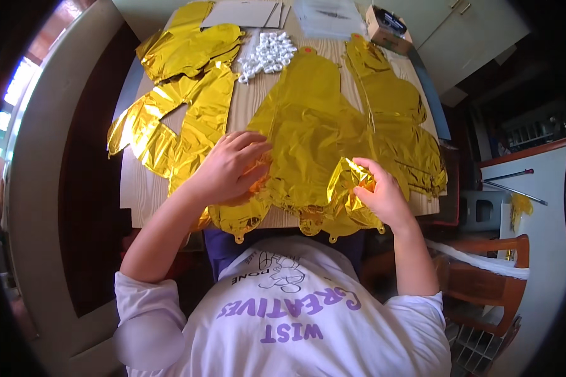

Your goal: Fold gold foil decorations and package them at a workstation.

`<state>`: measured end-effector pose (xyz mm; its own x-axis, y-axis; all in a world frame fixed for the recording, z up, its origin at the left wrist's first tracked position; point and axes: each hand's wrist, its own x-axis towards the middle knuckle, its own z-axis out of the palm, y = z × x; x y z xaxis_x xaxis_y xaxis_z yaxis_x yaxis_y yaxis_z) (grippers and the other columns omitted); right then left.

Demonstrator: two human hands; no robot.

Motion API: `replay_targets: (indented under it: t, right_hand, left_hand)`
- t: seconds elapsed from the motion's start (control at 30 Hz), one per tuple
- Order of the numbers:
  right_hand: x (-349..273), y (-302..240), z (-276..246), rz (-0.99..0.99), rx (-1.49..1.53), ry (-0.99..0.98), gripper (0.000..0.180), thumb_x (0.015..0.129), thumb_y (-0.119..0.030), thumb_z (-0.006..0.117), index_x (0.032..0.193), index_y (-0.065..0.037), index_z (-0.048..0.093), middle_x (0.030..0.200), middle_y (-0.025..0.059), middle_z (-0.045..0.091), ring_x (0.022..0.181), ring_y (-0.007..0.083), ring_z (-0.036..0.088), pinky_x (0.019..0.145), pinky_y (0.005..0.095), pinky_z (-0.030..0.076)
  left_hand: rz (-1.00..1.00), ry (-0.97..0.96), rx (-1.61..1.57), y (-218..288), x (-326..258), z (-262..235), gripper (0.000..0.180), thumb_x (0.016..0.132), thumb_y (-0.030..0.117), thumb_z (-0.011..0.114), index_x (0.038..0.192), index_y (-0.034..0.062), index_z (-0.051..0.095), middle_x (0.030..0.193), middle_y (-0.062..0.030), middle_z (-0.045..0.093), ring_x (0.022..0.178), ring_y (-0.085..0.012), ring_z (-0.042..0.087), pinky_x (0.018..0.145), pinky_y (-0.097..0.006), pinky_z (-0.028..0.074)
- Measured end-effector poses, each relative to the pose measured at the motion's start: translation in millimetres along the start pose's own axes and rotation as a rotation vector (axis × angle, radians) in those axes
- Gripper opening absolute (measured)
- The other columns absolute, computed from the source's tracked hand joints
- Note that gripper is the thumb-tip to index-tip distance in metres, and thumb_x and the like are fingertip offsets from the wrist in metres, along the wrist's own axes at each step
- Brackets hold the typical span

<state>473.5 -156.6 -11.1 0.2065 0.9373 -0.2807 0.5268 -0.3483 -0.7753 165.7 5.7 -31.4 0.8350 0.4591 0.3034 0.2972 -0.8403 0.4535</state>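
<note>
A flat, deflated gold foil balloon (308,138) lies in the middle of the wooden table (141,191), its near edge hanging over the table's front. My left hand (226,166) rests flat on its left side, fingers spread and pressing the foil down. My right hand (380,191) pinches a folded-up flap of the same balloon at its lower right corner. More gold foil balloons (182,94) lie spread to the left, and another gold balloon (393,113) lies to the right.
A heap of small white rings (269,53) sits at the table's far middle. Grey sheets (245,12), a clear packet and a small cardboard box (387,28) lie along the far edge. A wooden chair (490,276) stands at my right, white cupboards beyond.
</note>
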Motion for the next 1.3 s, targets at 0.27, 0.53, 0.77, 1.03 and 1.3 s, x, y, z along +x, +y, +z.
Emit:
replay_targets:
  t: [0.27, 0.53, 0.77, 1.03, 1.3]
  right_hand:
    - [-15.4, 11.8, 12.3, -0.102, -0.066, 0.025, 0.057, 0.086, -0.010, 0.071, 0.140, -0.005, 0.052, 0.113, 0.0212, 0.069, 0.097, 0.0314, 0.069, 0.089, 0.0394, 0.053]
    - [-48.6, 8.6, 2.0, -0.045, -0.156, 0.274, 0.071, 0.085, -0.043, 0.081, 0.133, 0.002, 0.056, 0.121, 0.0226, 0.065, 0.112, 0.0374, 0.063, 0.098, 0.0431, 0.050]
    - [-36.8, 11.2, 15.2, -0.210, -0.439, 0.362, 0.072, 0.083, -0.032, 0.082, 0.137, 0.004, 0.052, 0.126, 0.0208, 0.061, 0.118, 0.0386, 0.059, 0.103, 0.0440, 0.047]
    - [-6.7, -16.9, 6.1, 0.082, -0.665, -0.022, 0.049, 0.075, -0.034, 0.081, 0.110, -0.005, 0.064, 0.112, 0.0178, 0.067, 0.109, 0.0349, 0.060, 0.097, 0.0448, 0.042]
    - [-7.5, -15.3, 2.1, 0.164, -0.280, -0.102, 0.045, 0.075, -0.025, 0.080, 0.108, 0.002, 0.067, 0.107, 0.0186, 0.069, 0.102, 0.0296, 0.066, 0.090, 0.0396, 0.050]
  left_hand:
    - [0.137, -0.062, 0.043, -10.1, 14.7, 26.1, 0.037, 0.092, 0.021, 0.070, 0.126, 0.0076, 0.065, 0.133, -0.0158, 0.059, 0.127, -0.0378, 0.054, 0.107, -0.049, 0.044]
    - [0.125, -0.047, 0.028, -10.6, 8.2, 25.5, 0.042, 0.084, 0.014, 0.074, 0.123, 0.0048, 0.066, 0.131, -0.0170, 0.060, 0.126, -0.0407, 0.054, 0.107, -0.049, 0.044]
    - [0.131, -0.018, 0.025, -11.9, 9.9, 29.3, 0.043, 0.081, 0.012, 0.074, 0.123, 0.0047, 0.066, 0.129, -0.0174, 0.061, 0.123, -0.0397, 0.056, 0.104, -0.049, 0.046]
    - [0.170, -0.017, 0.030, -12.9, 9.4, 28.0, 0.043, 0.081, 0.012, 0.072, 0.123, 0.0045, 0.067, 0.128, -0.0172, 0.061, 0.120, -0.0387, 0.058, 0.103, -0.049, 0.046]
    - [0.173, 0.000, 0.019, -14.3, 8.4, 28.6, 0.043, 0.081, 0.013, 0.072, 0.123, 0.0047, 0.067, 0.128, -0.0170, 0.062, 0.119, -0.0389, 0.058, 0.104, -0.049, 0.045]
